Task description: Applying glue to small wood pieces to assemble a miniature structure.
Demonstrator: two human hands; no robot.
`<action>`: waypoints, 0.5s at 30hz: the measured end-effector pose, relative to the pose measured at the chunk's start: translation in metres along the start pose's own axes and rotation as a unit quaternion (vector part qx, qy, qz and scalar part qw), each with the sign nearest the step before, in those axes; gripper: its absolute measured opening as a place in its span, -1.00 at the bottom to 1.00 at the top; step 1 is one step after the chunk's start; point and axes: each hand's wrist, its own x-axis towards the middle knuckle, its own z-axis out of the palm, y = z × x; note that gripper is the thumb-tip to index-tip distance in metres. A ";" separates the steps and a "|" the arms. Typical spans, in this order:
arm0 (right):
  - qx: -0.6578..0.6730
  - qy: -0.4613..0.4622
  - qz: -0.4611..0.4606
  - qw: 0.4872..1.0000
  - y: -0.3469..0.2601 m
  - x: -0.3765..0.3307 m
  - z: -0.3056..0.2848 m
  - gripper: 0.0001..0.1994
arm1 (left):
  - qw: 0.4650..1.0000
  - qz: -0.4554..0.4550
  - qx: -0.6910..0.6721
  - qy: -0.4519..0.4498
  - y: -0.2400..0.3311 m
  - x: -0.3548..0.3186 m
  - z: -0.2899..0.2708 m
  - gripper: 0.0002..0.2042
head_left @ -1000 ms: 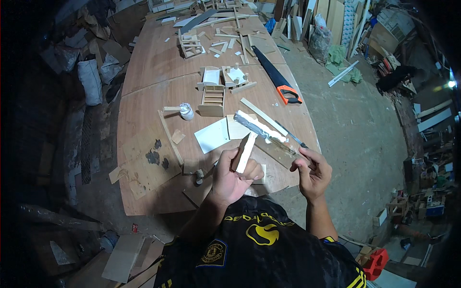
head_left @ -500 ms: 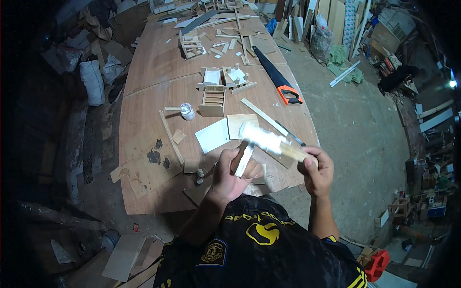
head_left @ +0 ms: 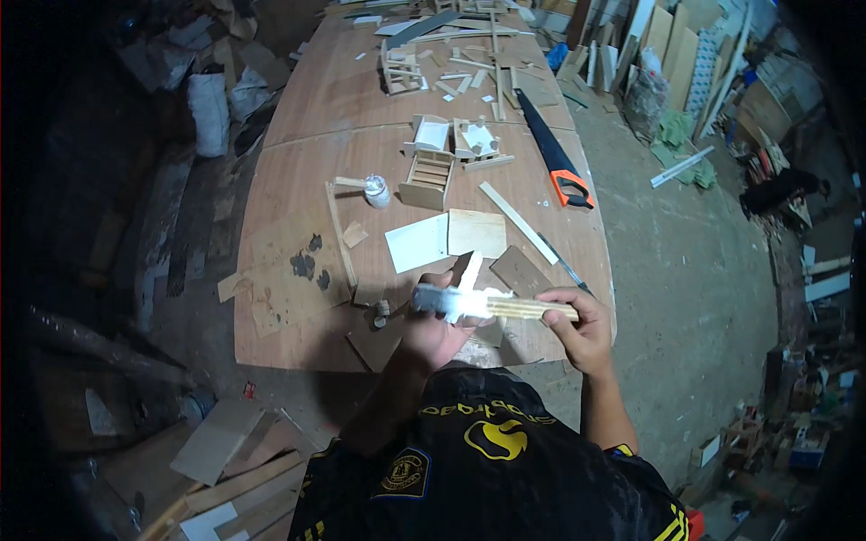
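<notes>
I'd keep strokes light and level, the left hand (head_left: 431, 339) clasping a narrow, pale wooden strip (head_left: 471, 271) and the right hand (head_left: 586, 332) pinching a white-smeared wooden stick (head_left: 494, 307).

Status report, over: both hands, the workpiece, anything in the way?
Left hand: gripping wood piece. Right hand: holding stick, left end smeared white. Stick crosses before left hand, partly hiding it. Saw lies clear.
</notes>
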 end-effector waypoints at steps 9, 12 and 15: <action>0.013 -0.128 0.021 0.991 0.020 0.047 -0.008 -0.78 | 0.992 0.077 0.057 -0.086 0.006 -0.009 -0.035 -0.67; -0.002 -0.154 0.048 0.987 0.043 0.068 0.003 -0.78 | 0.986 0.118 -0.086 -0.086 -0.003 -0.013 -0.057 -0.57; 0.001 -0.146 0.117 0.982 0.070 0.108 0.014 -0.78 | 0.985 0.148 -0.052 -0.070 0.002 -0.020 -0.073 -0.64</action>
